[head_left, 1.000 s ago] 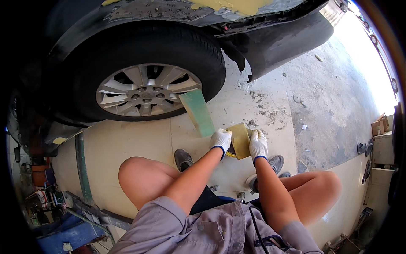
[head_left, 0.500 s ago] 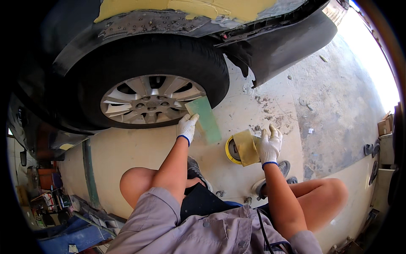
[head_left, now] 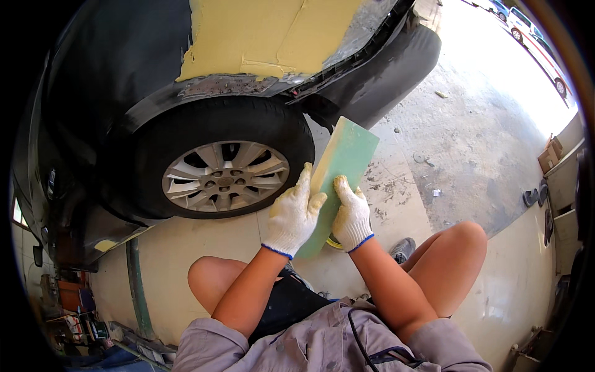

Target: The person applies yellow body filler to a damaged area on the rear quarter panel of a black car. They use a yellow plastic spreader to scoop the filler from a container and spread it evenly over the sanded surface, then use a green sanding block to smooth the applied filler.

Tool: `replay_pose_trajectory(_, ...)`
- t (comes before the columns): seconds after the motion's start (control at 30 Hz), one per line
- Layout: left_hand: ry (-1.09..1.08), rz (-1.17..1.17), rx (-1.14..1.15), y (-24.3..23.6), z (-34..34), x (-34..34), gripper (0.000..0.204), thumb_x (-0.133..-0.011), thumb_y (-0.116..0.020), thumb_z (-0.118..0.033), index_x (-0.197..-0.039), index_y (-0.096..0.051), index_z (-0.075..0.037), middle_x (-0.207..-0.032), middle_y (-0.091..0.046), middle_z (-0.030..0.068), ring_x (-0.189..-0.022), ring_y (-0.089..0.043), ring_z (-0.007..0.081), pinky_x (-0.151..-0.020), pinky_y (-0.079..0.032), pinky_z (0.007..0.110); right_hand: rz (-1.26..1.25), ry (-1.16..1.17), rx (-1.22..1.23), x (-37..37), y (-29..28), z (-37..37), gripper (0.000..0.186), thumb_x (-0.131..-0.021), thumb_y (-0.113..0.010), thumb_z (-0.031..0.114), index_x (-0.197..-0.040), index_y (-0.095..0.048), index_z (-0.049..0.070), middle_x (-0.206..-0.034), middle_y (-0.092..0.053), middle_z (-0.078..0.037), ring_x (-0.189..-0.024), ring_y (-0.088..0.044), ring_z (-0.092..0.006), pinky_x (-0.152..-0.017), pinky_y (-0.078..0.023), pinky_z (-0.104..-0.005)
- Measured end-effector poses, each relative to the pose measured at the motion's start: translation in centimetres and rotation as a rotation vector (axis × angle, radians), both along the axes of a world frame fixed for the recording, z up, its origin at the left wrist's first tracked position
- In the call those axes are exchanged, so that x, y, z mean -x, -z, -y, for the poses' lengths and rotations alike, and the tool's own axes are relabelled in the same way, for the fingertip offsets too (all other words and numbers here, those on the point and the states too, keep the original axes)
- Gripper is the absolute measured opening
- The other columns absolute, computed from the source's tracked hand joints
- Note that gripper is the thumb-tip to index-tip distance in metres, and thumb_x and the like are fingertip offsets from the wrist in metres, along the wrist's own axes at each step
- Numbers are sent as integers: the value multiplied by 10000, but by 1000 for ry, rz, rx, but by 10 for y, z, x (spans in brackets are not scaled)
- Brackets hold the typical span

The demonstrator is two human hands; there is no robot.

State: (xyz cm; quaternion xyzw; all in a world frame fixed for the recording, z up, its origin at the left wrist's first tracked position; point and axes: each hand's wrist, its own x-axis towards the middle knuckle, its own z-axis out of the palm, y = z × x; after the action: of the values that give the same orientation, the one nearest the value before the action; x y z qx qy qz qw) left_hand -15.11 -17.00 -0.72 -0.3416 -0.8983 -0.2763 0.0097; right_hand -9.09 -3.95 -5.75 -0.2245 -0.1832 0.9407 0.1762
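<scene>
A pale green, translucent rectangular sheet (head_left: pixel 354 149) slants up between my hands, with a yellowish smear along its left edge. My right hand (head_left: pixel 352 217), in a white knit glove, is closed on it: the thumb presses its face and the other fingers are hidden behind. Beside the sheet's left edge is my gloved left hand (head_left: pixel 292 216), fingers stretched upward and thumb apart, gripping nothing visible; whether it touches the sheet, I cannot tell. A yellow-rimmed can (head_left: pixel 334 242) shows partly behind the sheet and right hand. The yellowish flat piece is out of sight.
Ahead stands a dark car with its wheel (head_left: pixel 226 177) and a body panel coated in yellow filler (head_left: pixel 266 34). A loose-edged bumper (head_left: pixel 378 74) juts out at the right. Slippers (head_left: pixel 530 197) and a cardboard box (head_left: pixel 550 155) lie far right; clutter (head_left: pixel 77 310) fills the lower left.
The green sheet has passed from my left hand to my right and been raised. My right hand has moved left from beside the can. The yellowish flat piece no longer shows. The view has shifted.
</scene>
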Motion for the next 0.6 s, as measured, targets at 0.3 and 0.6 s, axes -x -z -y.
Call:
replay_pose_trajectory(0.3, 268, -153, 195, -27, 47, -72, 915, -897, -849, -390, -1614, -465, 30, -1066, -742, 241, -997, -717, 420, -922, -566, 503, -16, 193, 10, -63, -55, -59, 330, -1073, -732, 255, -1343, -646, 86, -1166, -739, -65, -1008, -725, -254, -888, -623, -484)
replay_pose_trajectory(0.6, 326, -133, -39, -70, 62, -78, 554, -925, -825, -239, -1406, -697, 5, -1242, -767, 226, -1082, -743, 415, -971, -582, 465, -131, 145, 83, -76, -83, -59, 351, -1072, -737, 258, -1369, -639, 98, -1202, -745, -74, -1040, -735, -273, -910, -625, -503)
